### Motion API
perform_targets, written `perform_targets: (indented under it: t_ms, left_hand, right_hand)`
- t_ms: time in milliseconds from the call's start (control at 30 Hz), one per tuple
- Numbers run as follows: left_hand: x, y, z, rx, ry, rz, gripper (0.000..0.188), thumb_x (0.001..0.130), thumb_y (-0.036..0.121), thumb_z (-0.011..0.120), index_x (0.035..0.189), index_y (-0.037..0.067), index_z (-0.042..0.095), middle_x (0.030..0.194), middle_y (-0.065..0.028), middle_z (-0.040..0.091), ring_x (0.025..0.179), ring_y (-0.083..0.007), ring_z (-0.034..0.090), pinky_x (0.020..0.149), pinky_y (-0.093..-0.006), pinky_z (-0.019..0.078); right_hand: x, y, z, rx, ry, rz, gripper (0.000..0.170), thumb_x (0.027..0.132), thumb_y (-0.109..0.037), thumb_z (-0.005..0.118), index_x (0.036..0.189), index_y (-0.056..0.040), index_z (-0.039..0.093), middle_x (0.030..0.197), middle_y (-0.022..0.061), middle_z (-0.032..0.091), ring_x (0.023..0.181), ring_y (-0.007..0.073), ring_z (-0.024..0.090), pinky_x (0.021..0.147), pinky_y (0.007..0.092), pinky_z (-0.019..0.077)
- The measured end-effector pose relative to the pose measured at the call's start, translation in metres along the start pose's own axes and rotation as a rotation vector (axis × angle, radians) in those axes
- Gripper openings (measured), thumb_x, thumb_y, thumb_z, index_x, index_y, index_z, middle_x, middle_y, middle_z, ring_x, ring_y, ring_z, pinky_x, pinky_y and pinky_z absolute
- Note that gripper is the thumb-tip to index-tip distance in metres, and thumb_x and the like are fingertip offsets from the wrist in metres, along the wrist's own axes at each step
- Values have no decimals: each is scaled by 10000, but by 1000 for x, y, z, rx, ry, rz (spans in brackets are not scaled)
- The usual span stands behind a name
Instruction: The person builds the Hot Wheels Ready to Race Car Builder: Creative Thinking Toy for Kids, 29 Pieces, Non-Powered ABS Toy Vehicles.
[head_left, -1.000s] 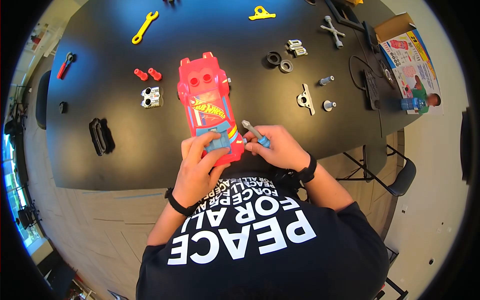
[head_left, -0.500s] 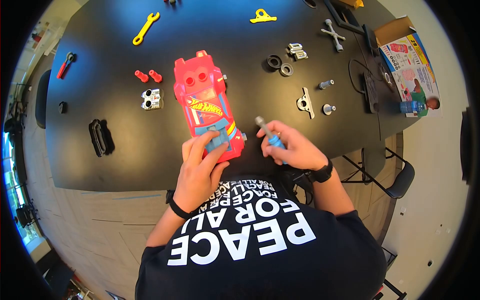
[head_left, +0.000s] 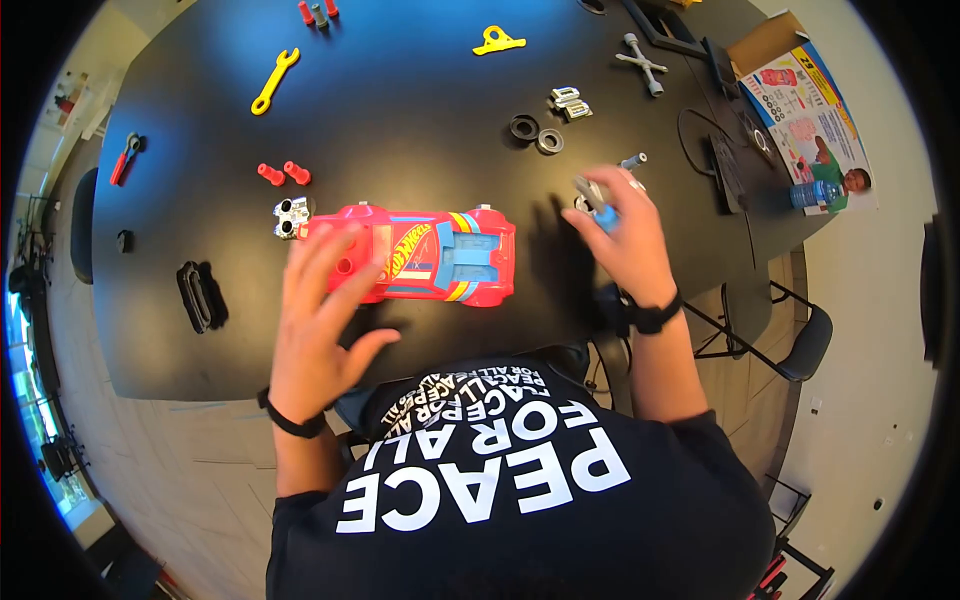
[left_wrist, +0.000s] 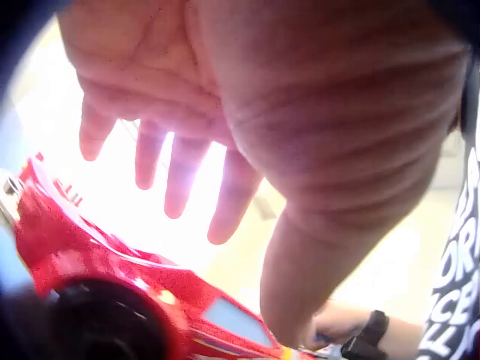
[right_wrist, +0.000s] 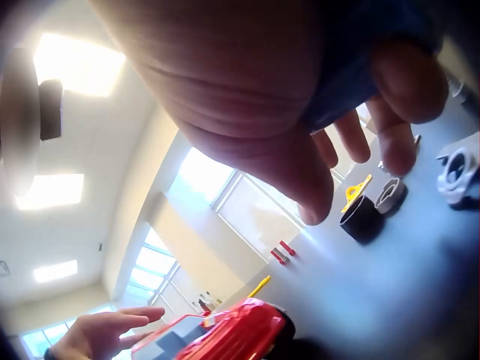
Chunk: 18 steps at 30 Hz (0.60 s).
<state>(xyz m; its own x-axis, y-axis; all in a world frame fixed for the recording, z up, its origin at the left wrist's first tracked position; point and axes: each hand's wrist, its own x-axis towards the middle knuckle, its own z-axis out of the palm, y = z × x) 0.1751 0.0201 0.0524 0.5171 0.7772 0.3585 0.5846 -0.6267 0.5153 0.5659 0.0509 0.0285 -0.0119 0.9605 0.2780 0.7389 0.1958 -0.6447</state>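
Observation:
The red toy car (head_left: 480,222) stands crosswise on the table with its blue bed toward the right. My left hand (head_left: 318,325) hovers with spread fingers over the car's left end and holds nothing. In the left wrist view the palm faces the red body (left_wrist: 64,240) and a black wheel (left_wrist: 105,322). My right hand (head_left: 635,235) grips a screwdriver (head_left: 605,215) with a blue handle and grey shaft. Its thumb and fingertips reach over the grey bracket (head_left: 584,203), which they partly hide.
Left of the car lie a silver engine block (head_left: 291,216), two red pegs (head_left: 283,174) and a black oval part (head_left: 193,298). Farther back are a yellow wrench (head_left: 275,82), a yellow bracket (head_left: 499,41), black rings (head_left: 524,128) and a grey cross wrench (head_left: 641,66). A printed box (head_left: 810,115) stands right.
The car has turned from lengthwise to crosswise. My left hand has let go of its bed and moved left, fingers spread. The right hand, with the screwdriver, has moved right and away to the grey bracket.

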Motion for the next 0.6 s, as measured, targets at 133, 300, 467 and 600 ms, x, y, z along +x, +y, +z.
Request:
perform_targets:
  t_ms: [133,300,467,600]
  left_hand:
    - [-1,-24,-1,143,-130,-203,976,650,166,997,1564,142,654,1746,-168,455,1645,-466,346,1296,-590,382]
    - [-28,-21,-4,45,-120,-298,1148,506,43,1020,1583,170,643,1689,-188,473,1658,-473,323,1315,-578,380]
    - [-71,-26,3,-108,-100,-400,1007,605,122,1023,1551,175,682,1641,-205,498,1552,-485,475,1251,-554,448]
    - [-83,-20,20,-138,86,-352,899,652,258,1057,1470,113,714,1595,-236,539,1447,-455,595,1179,-518,513]
  right_hand:
    - [54,14,46,-98,3,-185,516,919,-21,796,1414,-58,656,1500,198,654,1315,430,667,1065,480,573]
    - [92,28,75,-173,-27,-235,448,926,67,690,1360,-46,709,1456,184,668,1269,426,677,1029,487,586]
    - [80,14,67,-10,-131,-251,354,904,12,763,1255,-33,756,1226,161,693,1095,402,693,952,471,586]
    - [40,-27,39,336,-153,-94,403,896,-20,843,1288,-35,752,1238,107,686,1016,234,711,896,367,572]
